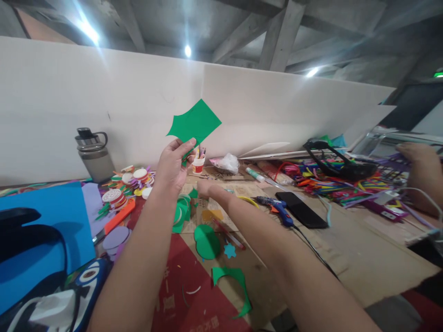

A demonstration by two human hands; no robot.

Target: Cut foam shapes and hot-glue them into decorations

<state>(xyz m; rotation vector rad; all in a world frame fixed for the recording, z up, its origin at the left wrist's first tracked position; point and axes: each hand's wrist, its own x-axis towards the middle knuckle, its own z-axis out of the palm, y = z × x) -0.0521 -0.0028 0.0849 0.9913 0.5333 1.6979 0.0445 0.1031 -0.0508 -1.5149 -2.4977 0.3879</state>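
Observation:
My left hand [178,161] is raised and pinches a green sheet [197,121] with curved cut-outs along its left edge. Lower and to the right, my right hand [205,189] reaches over the table, its fingers beside a small green scrap [194,193]; whether it grips the scrap is unclear. Green cut pieces [180,214] lie just below the hands. Nearer to me are green rounds [206,242], a blue flower shape [230,250] and a curved green offcut [242,288].
A bottle [95,154] stands at the left, near an orange cutter [119,216] and blue sheet [44,203]. To the right lie a glue gun [282,210], a phone [301,210] and colourful strips [332,182]. Another person's hand [420,157] is at the far right.

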